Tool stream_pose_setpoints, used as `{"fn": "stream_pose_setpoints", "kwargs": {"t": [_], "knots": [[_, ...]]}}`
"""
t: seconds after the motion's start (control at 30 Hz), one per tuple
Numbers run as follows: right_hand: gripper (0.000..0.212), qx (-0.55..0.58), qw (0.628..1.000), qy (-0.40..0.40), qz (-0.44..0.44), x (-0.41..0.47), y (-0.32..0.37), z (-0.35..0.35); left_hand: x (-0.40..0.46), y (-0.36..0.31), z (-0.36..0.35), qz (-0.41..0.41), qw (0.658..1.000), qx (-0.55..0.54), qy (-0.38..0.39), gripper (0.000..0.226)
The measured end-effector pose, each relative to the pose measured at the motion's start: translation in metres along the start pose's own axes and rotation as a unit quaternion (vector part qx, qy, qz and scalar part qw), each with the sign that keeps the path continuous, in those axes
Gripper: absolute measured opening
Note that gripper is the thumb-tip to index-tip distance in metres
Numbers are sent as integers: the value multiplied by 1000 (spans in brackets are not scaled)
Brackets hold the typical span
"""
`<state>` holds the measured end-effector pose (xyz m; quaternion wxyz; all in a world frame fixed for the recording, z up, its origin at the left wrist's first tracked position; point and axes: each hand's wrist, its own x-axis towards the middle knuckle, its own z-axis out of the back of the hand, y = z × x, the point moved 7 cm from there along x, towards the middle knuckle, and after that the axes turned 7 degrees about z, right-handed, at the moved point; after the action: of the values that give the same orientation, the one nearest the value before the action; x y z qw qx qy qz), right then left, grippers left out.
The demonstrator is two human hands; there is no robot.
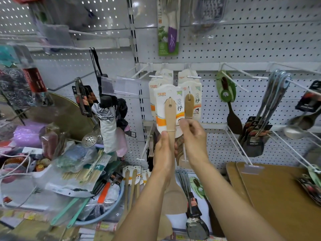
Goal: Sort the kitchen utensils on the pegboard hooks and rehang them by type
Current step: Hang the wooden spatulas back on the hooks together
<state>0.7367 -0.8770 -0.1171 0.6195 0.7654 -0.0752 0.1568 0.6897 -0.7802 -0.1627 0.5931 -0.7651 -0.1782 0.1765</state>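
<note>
Pegboard behind; left hand grips wooden spatula

Shop: packaged utensils on pegboard

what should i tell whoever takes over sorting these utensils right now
Left hand grips the handle of a wooden spatula, its hang hole up at a white hook, not clearly threaded on.
Right hand pinches the lower end of a second wooden handle hanging on that hook.
Done: carded wooden spatulas already hang together here; steel ladles share a hook to the right.
Left: seat the held spatula, then rehang the wooden spatulas in the lower row.
</note>
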Motion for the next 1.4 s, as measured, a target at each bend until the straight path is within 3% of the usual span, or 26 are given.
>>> {"fn": "stream_pose_setpoints", "kwargs": {"t": [0.07,0.2,0.47,0.63,0.97,1.4], "knots": [[9,-40,999,24,27,-6,7,-8,-2,2,-2,-6,1000,4,9,46],[15,-91,995,-6,49,-13,10,-6,-7,-2,0,-34,999,5,2,37],[4,-21,998,-58,18,-20,10,7,-7,4,6,1,1000,-13,-17,53],[4,-24,995,-89,36,-16,15,22,-8,2,17,8,998,13,-64,43],[9,-11,997,-74,14,-12,18,24,-12,-6,20,-7,998,0,-64,38],[7,-10,997,-72,-7,1,12,23,7,-12,23,-19,993,64,-93,43]]}}
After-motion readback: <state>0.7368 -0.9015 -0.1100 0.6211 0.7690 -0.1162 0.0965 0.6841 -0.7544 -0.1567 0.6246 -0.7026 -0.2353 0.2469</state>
